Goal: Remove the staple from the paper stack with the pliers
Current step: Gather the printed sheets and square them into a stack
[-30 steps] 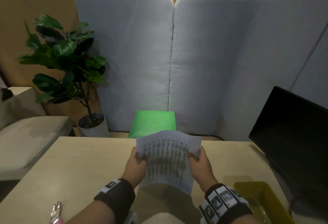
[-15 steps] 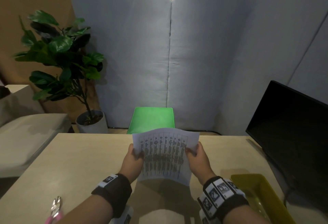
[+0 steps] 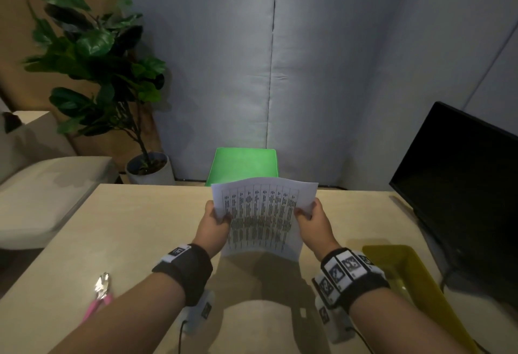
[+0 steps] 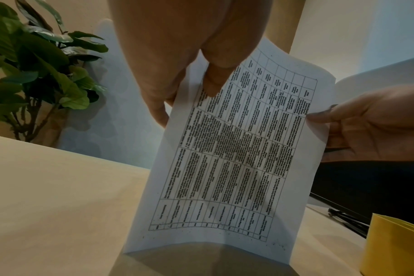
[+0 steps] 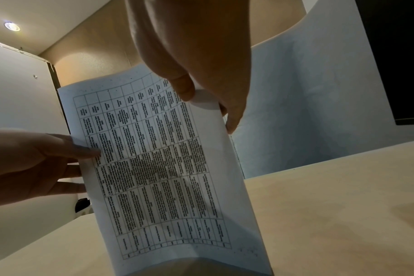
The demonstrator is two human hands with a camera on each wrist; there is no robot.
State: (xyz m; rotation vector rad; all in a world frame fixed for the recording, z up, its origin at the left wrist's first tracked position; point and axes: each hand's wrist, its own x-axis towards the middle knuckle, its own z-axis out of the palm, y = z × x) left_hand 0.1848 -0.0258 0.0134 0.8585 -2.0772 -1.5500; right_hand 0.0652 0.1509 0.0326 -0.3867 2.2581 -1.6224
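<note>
A white paper stack (image 3: 260, 216) printed with a table stands upright with its lower edge on the beige table (image 3: 134, 227). My left hand (image 3: 217, 217) pinches its left edge and my right hand (image 3: 307, 213) pinches its right edge, thumbs on the printed side. The left wrist view shows the paper stack (image 4: 236, 158) under my left hand (image 4: 201, 80); the right wrist view shows the stack (image 5: 158, 168) under my right hand (image 5: 201, 93). Pliers (image 3: 99, 294) with pink handles lie at the table's near left, untouched. No staple is visible.
A yellow tray (image 3: 409, 278) sits on the table at the near right. A black monitor (image 3: 459, 185) stands at the right edge. Beyond the table are a green stool (image 3: 244, 164), grey padded panels (image 3: 274, 73) and a potted plant (image 3: 103, 73).
The head camera has tilted down a little, so the pliers show more fully. Both hands keep holding the paper upright in nearly the same place.
</note>
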